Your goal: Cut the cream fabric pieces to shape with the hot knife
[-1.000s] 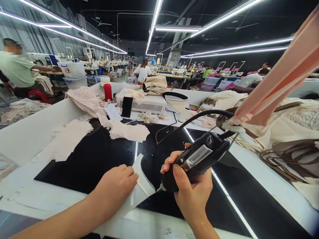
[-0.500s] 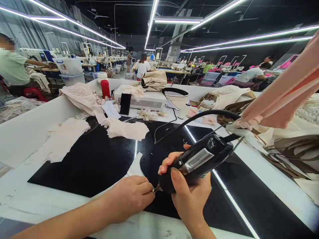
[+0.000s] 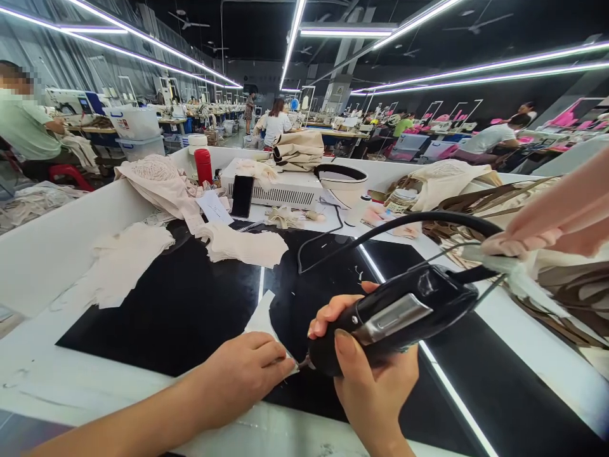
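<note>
- Fabric piece [image 3: 261,317], pale and narrow-ended, lay on the black board [image 3: 190,311] in front of you, its far end pointing away and its near part beneath your left hand [image 3: 242,374].
- Your left hand had just moved along it, from the middle towards the lower edge beside the tool's tip [image 3: 308,363]; the black handheld tool [image 3: 442,301] had also turned closer to level. That seemed to put the work right at that edge, with fingertips and tip very near each other (contact was too small to make out).
- Left fingers were closed, pinching the piece at that edge, while your right hand [image 3: 375,387] gripped the tool's body firmly.
- Beyond the piece, you had one pale fabric stack [image 3: 245,246] ahead and one looser pale pile [image 3: 130,257] to the left.
- Counted around you: one fabric piece in hand, one tool, one thick black cable [image 3: 413,218], one pink cloth [image 3: 566,216] tied near it, one black phone [image 3: 242,195], one red bottle [image 3: 203,166], and one vented white box [image 3: 280,195].
</note>
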The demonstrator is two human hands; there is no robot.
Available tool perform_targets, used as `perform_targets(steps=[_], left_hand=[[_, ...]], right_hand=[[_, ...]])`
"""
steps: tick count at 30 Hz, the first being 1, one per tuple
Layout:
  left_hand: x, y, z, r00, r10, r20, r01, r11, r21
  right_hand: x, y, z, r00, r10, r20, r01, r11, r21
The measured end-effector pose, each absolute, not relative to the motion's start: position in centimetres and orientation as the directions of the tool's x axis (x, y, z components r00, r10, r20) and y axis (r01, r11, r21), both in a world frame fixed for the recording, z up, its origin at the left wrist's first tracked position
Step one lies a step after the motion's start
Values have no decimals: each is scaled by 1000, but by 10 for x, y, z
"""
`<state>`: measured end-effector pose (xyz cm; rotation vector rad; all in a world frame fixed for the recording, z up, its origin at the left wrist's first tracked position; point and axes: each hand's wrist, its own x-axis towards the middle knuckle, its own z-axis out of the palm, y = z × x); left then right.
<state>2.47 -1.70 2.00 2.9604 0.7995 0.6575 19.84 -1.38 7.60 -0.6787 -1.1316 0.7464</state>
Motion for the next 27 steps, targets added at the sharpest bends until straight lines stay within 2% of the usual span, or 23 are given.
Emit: perform_targets(steps=[19,27], left_hand=[[15,-24,16,766,526,369,490,-850,195],[15,-25,16,733,542,411,511,-838,194]], right_hand=[[198,-21,76,233,825,516,-208,560,-802],[200,-21,78,221,834,506,-209,547,-811]])
